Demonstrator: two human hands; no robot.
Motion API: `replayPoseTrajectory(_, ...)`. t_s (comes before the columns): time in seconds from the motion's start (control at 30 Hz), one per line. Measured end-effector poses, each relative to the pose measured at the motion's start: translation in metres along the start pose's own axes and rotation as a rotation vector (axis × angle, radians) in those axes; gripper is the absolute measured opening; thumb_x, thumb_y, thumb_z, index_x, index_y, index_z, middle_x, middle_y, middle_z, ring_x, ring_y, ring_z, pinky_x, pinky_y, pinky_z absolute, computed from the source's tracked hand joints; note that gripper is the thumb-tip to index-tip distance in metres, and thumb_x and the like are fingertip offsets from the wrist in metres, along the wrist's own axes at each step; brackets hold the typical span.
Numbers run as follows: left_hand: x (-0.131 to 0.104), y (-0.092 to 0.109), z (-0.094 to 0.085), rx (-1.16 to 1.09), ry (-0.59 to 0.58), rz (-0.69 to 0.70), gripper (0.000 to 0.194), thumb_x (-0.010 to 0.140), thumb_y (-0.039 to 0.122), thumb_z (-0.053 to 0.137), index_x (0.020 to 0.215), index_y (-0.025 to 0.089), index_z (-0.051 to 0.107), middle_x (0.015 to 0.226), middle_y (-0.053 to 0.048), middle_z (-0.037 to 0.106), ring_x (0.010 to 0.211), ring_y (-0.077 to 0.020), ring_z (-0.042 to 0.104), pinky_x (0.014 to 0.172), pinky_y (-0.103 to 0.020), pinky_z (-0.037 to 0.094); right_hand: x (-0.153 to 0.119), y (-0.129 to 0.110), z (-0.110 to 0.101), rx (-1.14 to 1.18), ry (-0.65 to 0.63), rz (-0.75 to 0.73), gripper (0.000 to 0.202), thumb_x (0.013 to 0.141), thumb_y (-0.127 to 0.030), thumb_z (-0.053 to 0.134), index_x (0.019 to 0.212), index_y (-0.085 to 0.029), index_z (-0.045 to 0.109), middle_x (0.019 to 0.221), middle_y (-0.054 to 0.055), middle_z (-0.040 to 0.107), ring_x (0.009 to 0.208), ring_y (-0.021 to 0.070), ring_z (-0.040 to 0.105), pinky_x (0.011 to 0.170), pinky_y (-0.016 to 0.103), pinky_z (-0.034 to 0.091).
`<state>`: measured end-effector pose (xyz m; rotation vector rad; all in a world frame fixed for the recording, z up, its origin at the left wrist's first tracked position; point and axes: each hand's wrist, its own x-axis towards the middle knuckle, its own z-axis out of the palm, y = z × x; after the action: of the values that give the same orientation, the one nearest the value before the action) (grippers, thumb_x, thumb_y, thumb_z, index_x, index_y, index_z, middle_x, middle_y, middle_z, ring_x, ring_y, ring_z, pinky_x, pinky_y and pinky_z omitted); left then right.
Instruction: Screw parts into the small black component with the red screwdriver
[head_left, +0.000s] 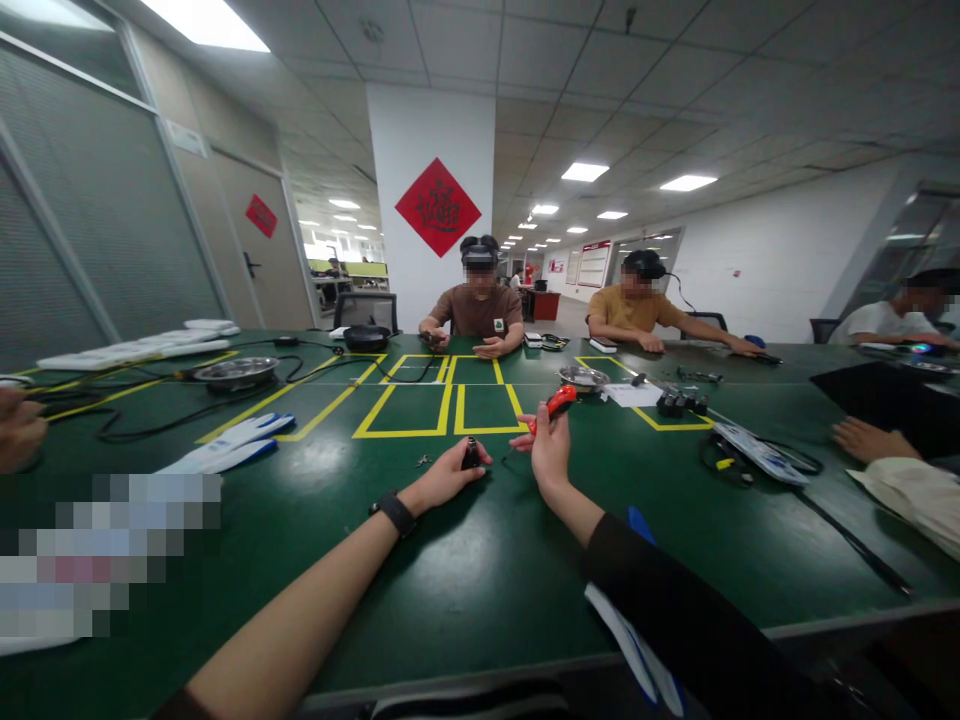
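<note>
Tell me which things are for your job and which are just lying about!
For the job:
red-and-black tool, in the right hand
small black cylindrical piece, in the left hand
tiny silvery bits, maybe

Lying about, it seems:
white-and-blue gloves
round, shiny metal bowl

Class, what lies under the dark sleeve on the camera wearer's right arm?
Blue-and-white glove parts show on both sides of the dark sleeve. The stretch between is covered, so whether they belong to one glove cannot be told.

A red diamond poster [438, 207] hangs on the white pillar [386, 130], beneath gridded ceiling panels [457, 50].
</note>
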<state>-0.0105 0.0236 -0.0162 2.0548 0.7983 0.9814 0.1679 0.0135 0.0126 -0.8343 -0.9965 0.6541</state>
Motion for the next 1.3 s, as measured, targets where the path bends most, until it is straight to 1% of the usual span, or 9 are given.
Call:
replayPoseTrajectory(0.13,0.001,-0.002,0.001,0.022,0.006,-0.035,0.019,0.077,0.023,0.056,0.093,0.016,0.050,0.092,-0.004,0.061,0.087,-0.0161,0.056,0.085,-0.034,0.042,0.005,0.006,0.000,-0.064,0.000,-0.104,0.034,0.081,-0.039,0.049,0.109,-0.019,0.044,0.092,0.005,0.060,0.056,0.0106,0.063,0.055,0.025,0.055)
replayPoseTrajectory(0.2,0.000,-0.001,0.002,0.027,0.007,-0.048,0.019,0.077,0.023,0.056,0.093,0.016,0.049,0.090,-0.004,0.061,0.085,-0.0160,0.055,0.084,-0.034,0.042,0.005,0.006,0.001,-0.094,-0.011,-0.167,0.029,0.080,-0.035,0.052,0.103,-0.017,0.049,0.095,0.006,0.060,0.068,0.0133,0.065,0.068,0.030,0.055)
replayPoseTrajectory(0.27,0.000,0.001,0.002,0.032,0.015,-0.050,0.018,0.077,0.023,0.056,0.093,0.017,0.050,0.090,-0.004,0.060,0.085,-0.0160,0.055,0.085,-0.033,0.042,0.001,0.002,0.002,-0.105,-0.055,-0.217,0.025,0.080,-0.034,0.052,0.098,-0.016,0.052,0.090,0.005,0.062,0.072,0.0143,0.065,0.072,0.031,0.054)
replayPoseTrajectory(0.3,-0.001,0.002,0.002,0.036,0.017,-0.047,0.018,0.077,0.023,0.056,0.092,0.017,0.050,0.091,-0.004,0.060,0.086,-0.0161,0.055,0.085,-0.033,0.041,-0.002,-0.001,0.003,-0.100,-0.097,-0.223,0.025,0.081,-0.035,0.051,0.098,-0.017,0.052,0.086,0.004,0.063,0.068,0.0135,0.065,0.070,0.030,0.054)
replayPoseTrajectory(0.4,-0.001,0.003,0.002,0.042,0.017,-0.041,0.018,0.076,0.024,0.056,0.092,0.017,0.051,0.092,-0.004,0.060,0.087,-0.0162,0.054,0.085,-0.033,0.041,-0.013,-0.014,0.005,-0.067,-0.149,-0.187,0.029,0.084,-0.041,0.046,0.103,-0.018,0.047,0.080,0.002,0.064,0.048,0.0097,0.059,0.048,0.022,0.050)
replayPoseTrajectory(0.5,-0.001,0.003,0.003,0.048,0.020,-0.038,0.018,0.076,0.024,0.056,0.092,0.017,0.050,0.091,-0.004,0.059,0.085,-0.0161,0.054,0.085,-0.033,0.041,-0.024,-0.024,0.007,-0.056,-0.149,-0.202,0.026,0.087,-0.041,0.041,0.101,-0.019,0.043,0.066,-0.002,0.061,0.040,0.0079,0.054,0.042,0.019,0.045)
replayPoseTrajectory(0.77,-0.001,0.004,0.004,0.015,0.030,-0.074,0.024,0.075,0.030,0.058,0.092,0.016,0.049,0.087,-0.002,0.058,0.081,-0.0158,0.053,0.081,-0.033,0.042,-0.036,-0.030,0.013,0.072,-0.351,-0.144,0.023,0.087,-0.043,0.040,0.097,-0.022,0.039,0.063,-0.005,0.060,0.040,0.0079,0.054,0.041,0.019,0.044)
replayPoseTrajectory(1.03,0.001,0.001,0.006,-0.046,0.029,-0.081,0.032,0.079,0.038,0.055,0.100,0.014,0.052,0.095,-0.005,0.060,0.091,-0.0194,0.052,0.087,-0.035,0.040,-0.036,-0.029,0.014,0.013,-0.436,-0.135,0.024,0.085,-0.041,0.044,0.099,-0.021,0.042,0.069,-0.002,0.062,0.047,0.0098,0.058,0.048,0.021,0.047)
replayPoseTrajectory(1.3,0.000,-0.002,0.003,0.064,0.038,-0.040,0.030,0.072,0.029,0.062,0.097,0.014,0.050,0.097,-0.005,0.057,0.093,-0.0205,0.051,0.091,-0.038,0.038,-0.037,-0.027,0.014,0.006,-0.495,-0.142,0.035,0.084,-0.030,0.050,0.116,-0.022,0.040,0.078,-0.001,0.061,0.056,0.0093,0.060,0.057,0.023,0.050)
